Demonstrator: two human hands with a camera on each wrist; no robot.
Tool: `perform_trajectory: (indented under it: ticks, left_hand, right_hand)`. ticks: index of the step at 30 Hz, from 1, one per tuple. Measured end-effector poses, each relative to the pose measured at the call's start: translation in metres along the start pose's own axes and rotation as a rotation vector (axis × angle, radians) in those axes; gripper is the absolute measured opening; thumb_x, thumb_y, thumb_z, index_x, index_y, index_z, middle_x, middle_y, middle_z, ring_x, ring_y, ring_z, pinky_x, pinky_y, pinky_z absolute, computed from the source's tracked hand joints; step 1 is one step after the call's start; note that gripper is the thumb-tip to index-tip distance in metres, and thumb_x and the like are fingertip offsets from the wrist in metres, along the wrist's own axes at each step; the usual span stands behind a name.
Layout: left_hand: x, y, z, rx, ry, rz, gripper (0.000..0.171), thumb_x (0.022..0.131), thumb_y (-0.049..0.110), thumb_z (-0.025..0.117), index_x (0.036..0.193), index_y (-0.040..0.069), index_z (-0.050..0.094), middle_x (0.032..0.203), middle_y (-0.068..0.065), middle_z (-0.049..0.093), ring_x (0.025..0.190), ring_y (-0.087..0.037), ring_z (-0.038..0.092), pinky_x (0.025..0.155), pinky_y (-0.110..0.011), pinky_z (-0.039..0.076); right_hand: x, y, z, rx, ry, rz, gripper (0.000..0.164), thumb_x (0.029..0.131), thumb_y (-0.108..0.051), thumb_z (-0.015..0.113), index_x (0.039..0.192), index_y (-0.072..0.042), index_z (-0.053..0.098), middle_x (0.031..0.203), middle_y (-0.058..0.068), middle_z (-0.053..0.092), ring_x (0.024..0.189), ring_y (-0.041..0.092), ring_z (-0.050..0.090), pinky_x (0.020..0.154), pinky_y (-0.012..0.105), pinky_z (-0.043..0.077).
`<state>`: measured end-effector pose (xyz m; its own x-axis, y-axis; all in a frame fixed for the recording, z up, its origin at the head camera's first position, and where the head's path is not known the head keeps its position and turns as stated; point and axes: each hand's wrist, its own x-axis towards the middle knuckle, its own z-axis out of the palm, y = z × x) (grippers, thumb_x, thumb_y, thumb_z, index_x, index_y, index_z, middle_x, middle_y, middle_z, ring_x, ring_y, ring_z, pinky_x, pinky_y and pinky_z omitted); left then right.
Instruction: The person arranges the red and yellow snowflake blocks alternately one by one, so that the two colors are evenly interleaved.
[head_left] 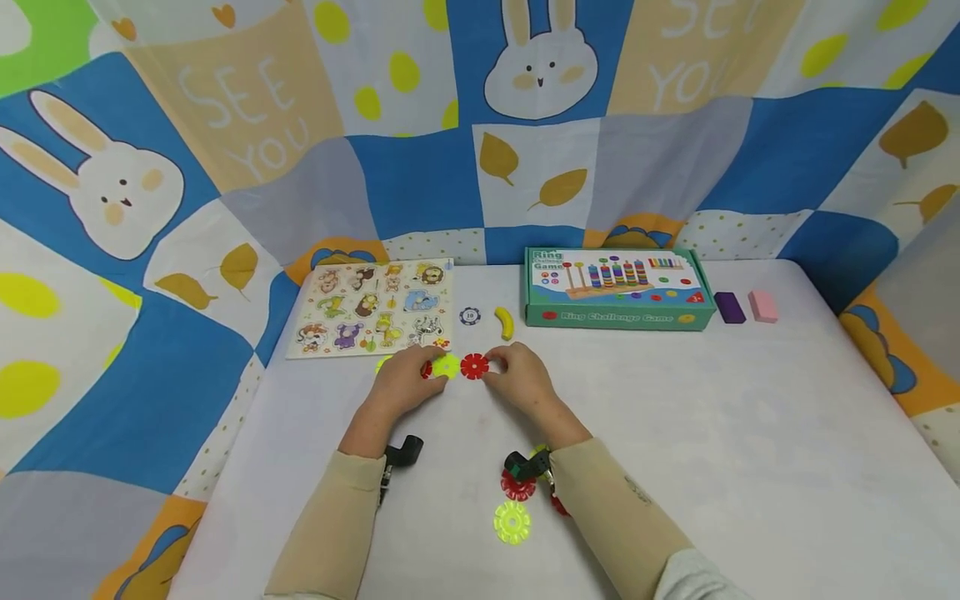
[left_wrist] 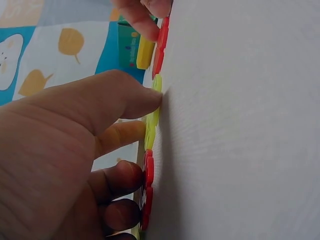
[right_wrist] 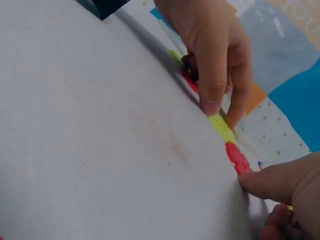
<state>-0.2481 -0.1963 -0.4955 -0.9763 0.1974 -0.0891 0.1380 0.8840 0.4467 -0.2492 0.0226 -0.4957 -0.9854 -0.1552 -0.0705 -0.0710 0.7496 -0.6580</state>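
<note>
The left hand (head_left: pixel 405 382) pinches a yellow-green disc (head_left: pixel 447 366) between thumb and index finger, and the right hand (head_left: pixel 521 382) pinches a red disc (head_left: pixel 474 366) at that one's edge. Both are thin and round, with notched rims and a small central hole. Four discs form the row at the grip, two of each colour; the red one under the left fingers shows as a sliver, and the outermost yellow-green one is mostly covered by the hand. Whether the gripped pair interlock cannot be made out. Nearer the body than the right grip lie at least four loose discs (head_left: pixel 512 523), two red and two yellow-green, two partly hidden by the wrist camera (head_left: pixel 528 465) and sleeve (head_left: pixel 611 508). Beyond the grips are one animal board (head_left: pixel 300 321), one numbered chip (head_left: pixel 470 316), one toy banana (head_left: pixel 504 323), one game box (head_left: pixel 618 317) and two blocks (head_left: pixel 730 307), purple and pink.
</note>
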Motion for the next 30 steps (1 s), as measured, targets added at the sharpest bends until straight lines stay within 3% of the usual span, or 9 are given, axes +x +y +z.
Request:
perform_trajectory:
  ticks: [9, 13, 17, 22, 25, 30]
  left_hand:
    - [0.004, 0.007, -0.010, 0.015, -0.026, -0.008, 0.052, 0.084, 0.037, 0.068, 0.132, 0.020, 0.056, 0.128, -0.002, 0.055, 0.115, -0.023, 0.049, 0.099, -0.044, 0.038]
    - [0.006, 0.017, -0.014, -0.002, -0.018, -0.002, 0.051, 0.083, 0.036, 0.069, 0.130, 0.021, 0.057, 0.105, 0.000, 0.059, 0.093, -0.020, 0.052, 0.081, -0.037, 0.045]
    - [0.015, 0.029, -0.013, -0.005, -0.045, 0.011, 0.049, 0.081, 0.035, 0.071, 0.127, 0.023, 0.059, 0.086, 0.000, 0.054, 0.079, -0.018, 0.048, 0.065, -0.034, 0.040]
    - [0.019, 0.039, 0.000, -0.012, -0.090, 0.005, 0.049, 0.080, 0.035, 0.073, 0.126, 0.022, 0.060, 0.100, 0.000, 0.061, 0.087, -0.017, 0.053, 0.075, -0.037, 0.045]
    - [0.017, 0.040, 0.007, -0.002, -0.085, 0.007, 0.049, 0.080, 0.037, 0.074, 0.125, 0.022, 0.061, 0.110, 0.001, 0.061, 0.092, -0.015, 0.054, 0.081, -0.037, 0.046]
    - [0.020, 0.041, 0.010, 0.030, -0.054, 0.043, 0.047, 0.080, 0.038, 0.073, 0.123, 0.022, 0.063, 0.102, 0.001, 0.060, 0.085, -0.015, 0.053, 0.074, -0.035, 0.046]
  right_hand:
    - [0.005, 0.002, -0.004, 0.039, -0.001, 0.012, 0.029, 0.081, -0.028, 0.074, 0.107, -0.018, 0.069, 0.086, 0.001, 0.051, 0.081, 0.017, 0.048, 0.067, 0.029, 0.042]
    - [0.006, 0.002, -0.006, 0.048, -0.005, 0.017, 0.028, 0.081, -0.028, 0.074, 0.107, -0.018, 0.069, 0.086, 0.001, 0.051, 0.081, 0.017, 0.048, 0.067, 0.030, 0.042]
    - [0.006, 0.003, -0.005, 0.061, -0.011, 0.023, 0.027, 0.081, -0.028, 0.074, 0.105, -0.019, 0.069, 0.085, 0.002, 0.050, 0.081, 0.017, 0.047, 0.066, 0.030, 0.041]
    - [0.002, 0.004, 0.000, 0.051, -0.036, 0.007, 0.027, 0.082, -0.027, 0.074, 0.106, -0.018, 0.069, 0.084, 0.002, 0.050, 0.079, 0.017, 0.047, 0.065, 0.029, 0.040]
    - [0.000, 0.003, 0.002, 0.039, -0.046, -0.010, 0.027, 0.082, -0.026, 0.073, 0.108, -0.017, 0.069, 0.084, 0.002, 0.050, 0.078, 0.017, 0.047, 0.065, 0.029, 0.039]
    - [0.001, 0.002, -0.003, 0.024, -0.049, -0.009, 0.029, 0.083, -0.025, 0.072, 0.110, -0.016, 0.068, 0.085, 0.003, 0.050, 0.079, 0.018, 0.047, 0.065, 0.029, 0.040]
